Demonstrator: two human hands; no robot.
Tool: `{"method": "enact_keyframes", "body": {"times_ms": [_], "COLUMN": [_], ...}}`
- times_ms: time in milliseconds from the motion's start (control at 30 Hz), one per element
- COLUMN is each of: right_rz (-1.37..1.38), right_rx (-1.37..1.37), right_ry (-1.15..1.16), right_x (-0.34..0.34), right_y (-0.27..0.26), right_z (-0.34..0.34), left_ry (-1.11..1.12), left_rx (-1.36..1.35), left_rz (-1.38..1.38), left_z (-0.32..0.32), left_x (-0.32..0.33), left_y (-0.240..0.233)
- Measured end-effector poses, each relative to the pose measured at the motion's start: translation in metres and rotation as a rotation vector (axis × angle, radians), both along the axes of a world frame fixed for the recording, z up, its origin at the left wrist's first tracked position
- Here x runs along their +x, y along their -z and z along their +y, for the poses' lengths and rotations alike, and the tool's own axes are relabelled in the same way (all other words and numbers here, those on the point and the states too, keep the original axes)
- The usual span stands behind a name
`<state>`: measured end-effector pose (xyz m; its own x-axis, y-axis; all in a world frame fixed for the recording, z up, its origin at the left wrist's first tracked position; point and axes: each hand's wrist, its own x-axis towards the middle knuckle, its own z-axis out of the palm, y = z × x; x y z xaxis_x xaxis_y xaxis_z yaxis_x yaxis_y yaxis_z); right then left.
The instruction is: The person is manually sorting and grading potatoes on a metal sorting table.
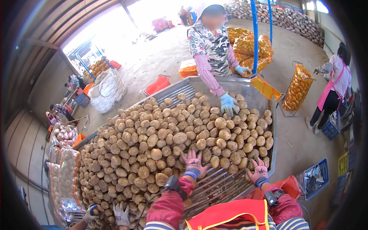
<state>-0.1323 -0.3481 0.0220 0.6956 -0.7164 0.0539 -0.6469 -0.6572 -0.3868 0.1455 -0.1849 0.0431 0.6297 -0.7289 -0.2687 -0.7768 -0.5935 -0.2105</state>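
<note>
A broad heap of brown potatoes [161, 135] covers most of a metal sorting table [274, 138] before me. My left hand [193, 163], in a pink work glove, rests against the heap's near edge with its fingers spread. Farther right, my right hand [258, 170] wears a matching glove and touches potatoes beside the table's right wall, fingers apart. Neither hand visibly grips a potato. Bare metal bars [215, 184] show between and below my hands, with bits of debris among them. Some fingertips are hidden among the potatoes.
Across the table, a co-worker's light-blue gloved hand [229, 105] touches the potatoes. Another person's grey-gloved hand [122, 214] is at lower left, near filled mesh sacks [67, 178]. A blue crate [317, 179] and a red plastic tub [289, 187] stand at right.
</note>
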Motion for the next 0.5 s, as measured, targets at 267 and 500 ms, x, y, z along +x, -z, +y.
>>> {"method": "enact_keyframes", "body": {"times_ms": [267,500], "right_rz": [0.036,0.033], "right_rx": [-0.005,-0.004], "right_ry": [0.018,0.017], "right_x": [0.0,-0.001], "right_y": [-0.004,0.001], "right_z": [0.001,0.001], "left_ry": [0.042,0.442], "left_rx": [-0.233,-0.155], "left_rz": [0.137,0.262], "left_z": [0.012,0.058], "left_x": [-0.054,-0.112], "left_y": [0.013,0.008]}}
